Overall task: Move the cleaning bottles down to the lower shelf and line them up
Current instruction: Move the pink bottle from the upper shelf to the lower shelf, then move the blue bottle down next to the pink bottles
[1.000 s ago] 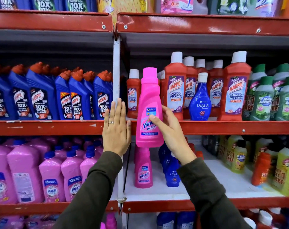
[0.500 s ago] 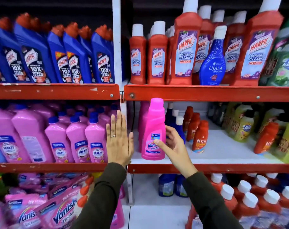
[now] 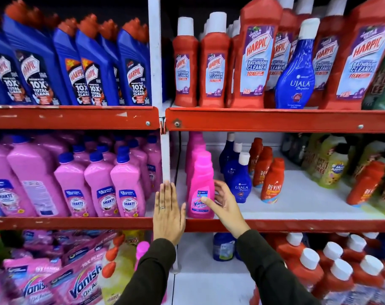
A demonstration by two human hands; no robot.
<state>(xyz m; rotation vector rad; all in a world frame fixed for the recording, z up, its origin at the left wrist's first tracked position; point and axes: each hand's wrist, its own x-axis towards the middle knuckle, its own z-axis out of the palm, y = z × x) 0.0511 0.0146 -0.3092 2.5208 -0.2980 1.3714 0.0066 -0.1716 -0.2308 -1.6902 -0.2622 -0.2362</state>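
Observation:
A pink Vanish bottle stands upright at the front left of the lower shelf, in front of other pink bottles. My right hand holds it loosely, thumb on the label and fingers round its right side. My left hand is flat and open against the white upright post, holding nothing. On the upper shelf a blue Ujala bottle stands among red Harpic bathroom cleaner bottles.
Blue Ujala bottles and red Revive bottles stand just right of the pink bottle, with bare white shelf beyond them. Pink Shakti bottles fill the left bay. Vanish pouches and red bottles sit below.
My right hand carried the pink Vanish bottle down from the upper shelf's level and set it on the lower shelf's front edge. My left hand moved down along the post.

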